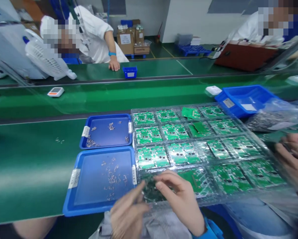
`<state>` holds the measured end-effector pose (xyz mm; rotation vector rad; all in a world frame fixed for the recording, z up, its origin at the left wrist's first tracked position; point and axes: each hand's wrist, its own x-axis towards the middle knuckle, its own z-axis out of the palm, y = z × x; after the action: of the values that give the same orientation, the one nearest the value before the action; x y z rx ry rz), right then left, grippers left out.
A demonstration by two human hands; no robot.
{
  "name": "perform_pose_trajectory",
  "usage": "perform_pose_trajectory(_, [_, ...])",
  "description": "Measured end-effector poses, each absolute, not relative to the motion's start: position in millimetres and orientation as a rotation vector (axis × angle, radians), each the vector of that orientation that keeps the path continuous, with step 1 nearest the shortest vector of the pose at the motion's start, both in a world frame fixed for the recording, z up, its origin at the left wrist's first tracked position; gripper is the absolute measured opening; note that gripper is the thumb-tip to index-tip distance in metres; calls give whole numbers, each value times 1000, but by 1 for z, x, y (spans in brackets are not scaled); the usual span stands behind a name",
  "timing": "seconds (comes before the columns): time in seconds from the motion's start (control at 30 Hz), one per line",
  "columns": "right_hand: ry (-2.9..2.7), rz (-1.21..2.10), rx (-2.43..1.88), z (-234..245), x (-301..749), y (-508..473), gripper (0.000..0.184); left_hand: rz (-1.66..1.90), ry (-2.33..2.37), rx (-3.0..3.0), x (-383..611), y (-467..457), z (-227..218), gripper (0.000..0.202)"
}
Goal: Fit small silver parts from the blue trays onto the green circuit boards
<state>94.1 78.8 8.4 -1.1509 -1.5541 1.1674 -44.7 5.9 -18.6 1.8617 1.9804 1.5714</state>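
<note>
My right hand (181, 197) is over the near left corner of a clear compartment tray (206, 199), its thumb and fingertips pinched together. What they hold is too small and blurred to name. My left hand (129, 212) is beside it at the tray's near edge, index finger pointing towards the same compartment; motion smears its fingers. Beneath the fingertips lies a dark compartment (151, 191) with unclear contents. Green circuit boards (152, 156) fill many other compartments, and a loose board (200, 128) rests tilted on top. Left of my hands, a blue tray (82, 196) carries small scattered metal parts (112, 179).
A second blue tray (106, 116) with small parts adjoins the first. At right are a blue bin (228, 94), a plastic bag of parts (270, 116) and another person's hands (293, 152). Across the bench, a person's hand (114, 63) rests near a small blue box (130, 72).
</note>
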Motion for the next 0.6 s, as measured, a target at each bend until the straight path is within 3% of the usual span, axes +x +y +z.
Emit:
perform_pose_trajectory(0.13, [-2116, 1126, -978, 15, 80, 94, 13, 1845, 2153, 1589, -90, 12, -11, 18])
perform_pose_trajectory(0.3, [-2861, 491, -819, 12, 31, 116, 10, 1974, 2210, 1375, -113, 12, -8, 17])
perform_pose_trajectory(0.4, [-3002, 321, -805, 4, 7, 124, 7, 1961, 2155, 1445, -110, 10, -8, 18])
perform_pose_trajectory(0.6, [-3097, 289, -769, -4, -5, 126, 9, 1928, 2163, 1427, -113, 5, -10, 19])
